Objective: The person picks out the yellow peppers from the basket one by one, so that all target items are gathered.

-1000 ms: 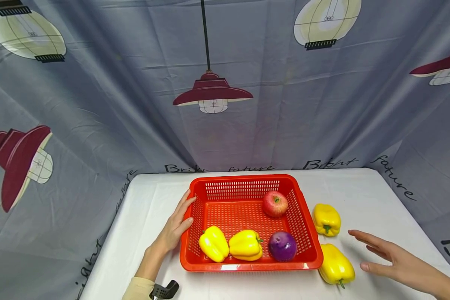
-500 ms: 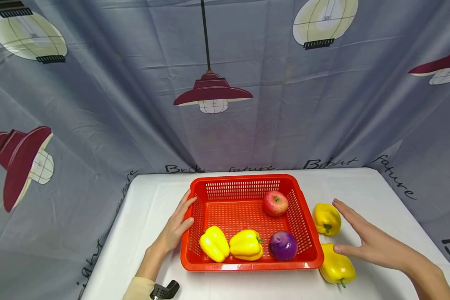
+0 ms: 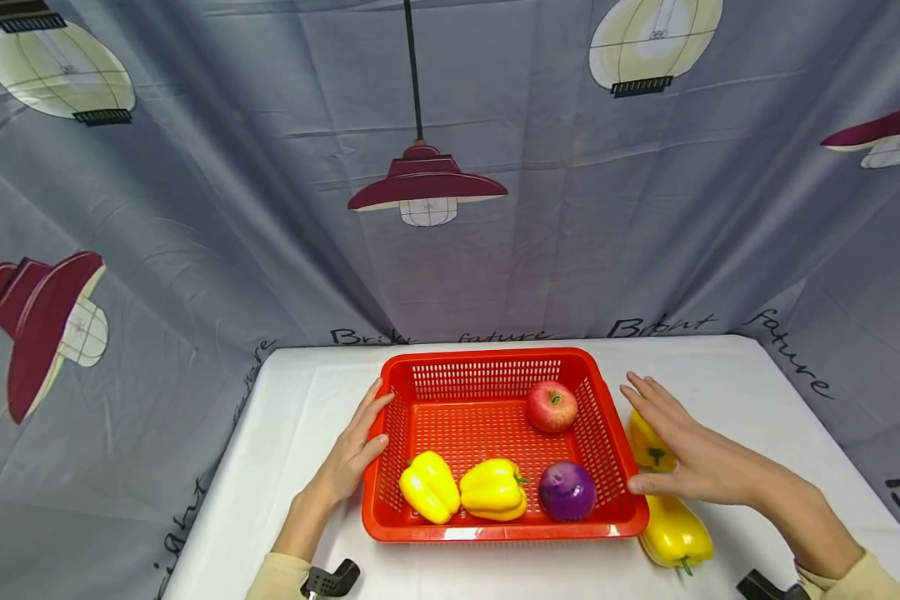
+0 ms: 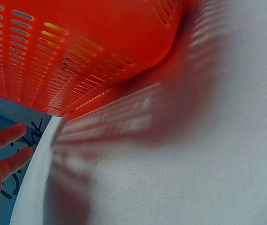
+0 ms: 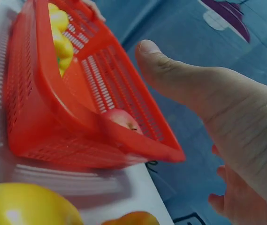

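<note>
A red plastic basket (image 3: 450, 425) stands on the white table. My left hand (image 3: 341, 467) rests against its left rim with fingers extended. My right hand (image 3: 686, 450) is held open, thumb and fingers spread, at the right rim; contact there cannot be told. In the right wrist view the thumb (image 5: 185, 84) stands apart from the basket wall (image 5: 63, 126). Inside lie two yellow bell peppers (image 3: 429, 487), a red apple (image 3: 552, 407) and a round purple vegetable like an onion (image 3: 567, 492). Below the right hand sit a partly hidden yellow pepper (image 3: 642, 437) and another (image 3: 677, 537).
The white table (image 3: 495, 571) runs around the basket on all sides. Behind it hangs a grey curtain (image 3: 540, 250) printed with lamps. A black wrist device (image 3: 332, 579) sits at the left wrist, and another (image 3: 768, 587) at the right.
My right hand has moved left over the two outside peppers to the basket's right rim. My left hand, the basket and its contents have stayed in place.
</note>
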Available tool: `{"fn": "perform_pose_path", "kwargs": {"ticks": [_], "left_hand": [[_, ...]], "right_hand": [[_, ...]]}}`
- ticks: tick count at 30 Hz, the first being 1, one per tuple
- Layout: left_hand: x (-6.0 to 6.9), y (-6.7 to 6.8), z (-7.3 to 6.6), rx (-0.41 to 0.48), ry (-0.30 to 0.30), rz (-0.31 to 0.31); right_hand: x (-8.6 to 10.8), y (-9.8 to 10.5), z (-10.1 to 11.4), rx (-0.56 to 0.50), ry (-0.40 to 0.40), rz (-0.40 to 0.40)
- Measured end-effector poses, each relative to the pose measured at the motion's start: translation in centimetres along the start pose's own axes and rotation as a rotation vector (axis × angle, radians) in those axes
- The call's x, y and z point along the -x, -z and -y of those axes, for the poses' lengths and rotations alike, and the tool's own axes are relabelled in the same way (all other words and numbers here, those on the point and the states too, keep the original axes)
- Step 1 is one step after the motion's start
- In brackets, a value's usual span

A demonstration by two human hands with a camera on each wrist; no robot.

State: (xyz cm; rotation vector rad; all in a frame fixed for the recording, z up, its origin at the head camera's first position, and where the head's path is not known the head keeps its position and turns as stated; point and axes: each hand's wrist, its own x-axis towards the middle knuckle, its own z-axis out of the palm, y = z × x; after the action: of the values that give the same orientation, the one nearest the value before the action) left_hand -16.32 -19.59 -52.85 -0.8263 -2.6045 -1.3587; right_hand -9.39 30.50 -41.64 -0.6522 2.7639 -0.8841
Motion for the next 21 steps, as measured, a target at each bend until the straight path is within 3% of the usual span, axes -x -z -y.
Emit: {"fn": "perform_pose_path", "kwargs": {"ticks": [12, 21], "left_hand": [[0.0, 0.0, -0.2, 0.015, 0.021, -0.002], [0.0, 0.0, -0.1, 0.011, 0.005, -0.007]], "right_hand": [[-2.7, -0.9, 0.9, 0.096, 0.106, 0.055], [-4.5, -1.2, 1.7, -0.021, 0.133, 0.094]]}}
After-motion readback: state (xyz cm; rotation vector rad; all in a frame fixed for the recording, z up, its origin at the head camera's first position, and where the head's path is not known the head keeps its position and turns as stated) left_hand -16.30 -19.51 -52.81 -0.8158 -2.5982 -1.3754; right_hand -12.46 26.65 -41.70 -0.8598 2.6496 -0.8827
